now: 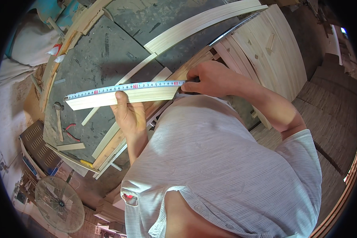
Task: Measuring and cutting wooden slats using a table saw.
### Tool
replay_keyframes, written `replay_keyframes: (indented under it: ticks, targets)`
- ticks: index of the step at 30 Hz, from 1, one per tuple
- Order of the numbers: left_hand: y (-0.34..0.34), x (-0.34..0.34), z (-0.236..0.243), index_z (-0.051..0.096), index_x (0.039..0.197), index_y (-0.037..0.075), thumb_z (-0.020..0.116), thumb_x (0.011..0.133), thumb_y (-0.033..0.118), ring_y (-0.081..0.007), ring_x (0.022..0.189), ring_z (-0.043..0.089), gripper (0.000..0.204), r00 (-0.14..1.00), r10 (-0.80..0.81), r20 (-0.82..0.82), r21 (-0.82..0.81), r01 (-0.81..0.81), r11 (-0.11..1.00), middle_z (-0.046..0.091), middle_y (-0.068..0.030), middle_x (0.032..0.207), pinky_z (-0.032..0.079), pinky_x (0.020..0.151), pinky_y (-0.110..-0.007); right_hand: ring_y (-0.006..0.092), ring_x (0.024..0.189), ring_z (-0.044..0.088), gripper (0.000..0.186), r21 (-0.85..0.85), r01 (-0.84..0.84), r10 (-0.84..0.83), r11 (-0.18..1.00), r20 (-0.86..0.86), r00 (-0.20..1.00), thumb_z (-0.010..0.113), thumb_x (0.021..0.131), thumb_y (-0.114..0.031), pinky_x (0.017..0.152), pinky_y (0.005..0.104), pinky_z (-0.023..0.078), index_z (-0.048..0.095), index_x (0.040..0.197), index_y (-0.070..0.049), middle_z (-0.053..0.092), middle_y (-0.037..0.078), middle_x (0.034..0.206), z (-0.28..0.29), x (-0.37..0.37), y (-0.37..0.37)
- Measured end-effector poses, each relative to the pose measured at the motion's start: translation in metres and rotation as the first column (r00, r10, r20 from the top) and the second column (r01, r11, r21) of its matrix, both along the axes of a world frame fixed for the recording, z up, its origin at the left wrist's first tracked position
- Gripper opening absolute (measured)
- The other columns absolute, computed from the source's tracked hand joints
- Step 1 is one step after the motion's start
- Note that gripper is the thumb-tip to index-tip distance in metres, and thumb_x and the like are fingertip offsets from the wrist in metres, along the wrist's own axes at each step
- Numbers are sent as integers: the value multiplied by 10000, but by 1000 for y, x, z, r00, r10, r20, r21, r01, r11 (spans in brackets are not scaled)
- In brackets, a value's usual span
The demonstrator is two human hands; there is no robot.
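A short pale wooden piece [146,95] lies roughly level across my view, with a steel tape measure [99,90] stretched along its top edge and hooked at the left end. My left hand [127,115] grips the piece from below, its thumb on the front face just under the tape. My right hand [202,77] is closed on the tape at the piece's right end; the tape's case is hidden. Beneath them, a narrow wooden strip [92,115] lies diagonally on the dark worktop [83,51].
A hammer [59,125], red-handled pliers [72,135] and offcuts [70,146] lie at the worktop's left. Curved boards [202,22] lie at the back; a stack of panels [265,47] stands right. A fan [58,203] is low left.
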State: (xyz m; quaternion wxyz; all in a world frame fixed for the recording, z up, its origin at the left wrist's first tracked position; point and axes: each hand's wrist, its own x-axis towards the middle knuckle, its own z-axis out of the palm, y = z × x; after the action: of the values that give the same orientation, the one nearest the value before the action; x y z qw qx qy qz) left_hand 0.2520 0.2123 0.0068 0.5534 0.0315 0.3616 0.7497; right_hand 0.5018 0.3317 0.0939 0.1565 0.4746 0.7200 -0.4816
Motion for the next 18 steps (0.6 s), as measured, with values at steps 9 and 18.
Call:
replay_keyframes:
  ticks: [9, 18]
  targets:
    - [0, -1, -1, 622, 1276, 86, 707, 1036, 119, -213, 1133, 685, 257, 1000, -3, -4, -3, 3, 1000, 716, -69, 1171, 554, 1089, -438, 337, 770, 670, 480, 27, -3, 4, 1000, -38, 999, 701, 975, -454, 729, 447, 509, 792, 1059, 10, 718, 209, 884, -8, 3, -3]
    - [-1, 0, -4, 612, 1289, 89, 711, 1034, 127, -217, 1136, 681, 276, 999, 28, 20, -32, -28, 999, 707, -77, 1180, 553, 1092, -447, 343, 773, 669, 471, 3, 9, -9, 1000, -18, 1000, 702, 975, -439, 730, 447, 511, 788, 1061, 16, 713, 214, 882, -3, 0, -2]
